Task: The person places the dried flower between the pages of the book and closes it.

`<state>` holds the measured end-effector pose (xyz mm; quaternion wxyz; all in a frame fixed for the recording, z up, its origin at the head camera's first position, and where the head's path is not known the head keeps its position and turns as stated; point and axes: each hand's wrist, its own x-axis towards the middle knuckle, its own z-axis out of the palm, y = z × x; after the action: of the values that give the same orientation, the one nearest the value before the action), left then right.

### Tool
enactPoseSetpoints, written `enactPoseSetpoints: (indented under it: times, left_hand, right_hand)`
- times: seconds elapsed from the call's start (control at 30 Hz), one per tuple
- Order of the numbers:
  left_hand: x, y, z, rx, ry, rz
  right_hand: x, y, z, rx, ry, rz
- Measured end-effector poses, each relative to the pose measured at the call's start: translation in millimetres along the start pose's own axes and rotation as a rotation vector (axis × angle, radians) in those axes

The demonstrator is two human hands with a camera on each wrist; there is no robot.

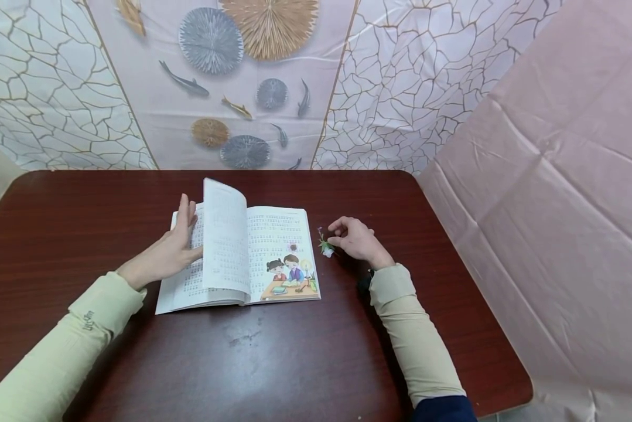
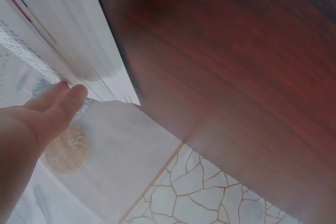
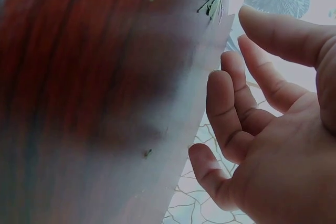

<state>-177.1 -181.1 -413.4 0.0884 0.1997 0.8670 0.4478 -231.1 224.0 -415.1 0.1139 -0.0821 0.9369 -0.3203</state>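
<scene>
An open book (image 1: 276, 225) lies on the table, printed text on both sides and a colour drawing of two children on the right page. One page (image 1: 225, 240) stands raised and curved near the spine. My left hand (image 1: 169, 252) is over the left page with its fingers extended, the thumb reaching to the raised page's edge. In the left wrist view its fingers touch the book's page edges (image 2: 79, 30). Right of the book lies a small sprig (image 1: 326, 248) with green leaves and a pale flower. Beside it hovers my right hand (image 1: 359, 240), fingers loosely bent, nothing between them in the right wrist view.
The dark red-brown wooden table (image 1: 294, 363) extends around the book. A patterned cloth (image 1: 273, 123) hangs behind the far edge, and a pink cloth (image 1: 553, 193) hangs along the right side. A small green scrap (image 3: 147, 153) lies on the tabletop near my right hand.
</scene>
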Motion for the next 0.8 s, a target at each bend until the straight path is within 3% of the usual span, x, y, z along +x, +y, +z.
enactPoseSetpoints:
  times: [0.13, 0.53, 0.8]
  left_hand:
    - [-1.3, 1.0, -0.6, 0.096, -0.006, -0.010]
    - [-1.7, 1.0, -5.7, 0.229, -0.032, -0.187]
    - [-3.7, -8.3, -3.7, 0.300, -0.069, -0.197]
  right_hand:
    - [0.7, 0.3, 0.2, -0.016, -0.004, -0.002]
    - [1.3, -2.8, -1.6, -0.089, -0.035, -0.035]
    - [2.9, -5.3, -0.1, -0.116, -0.083, -0.037]
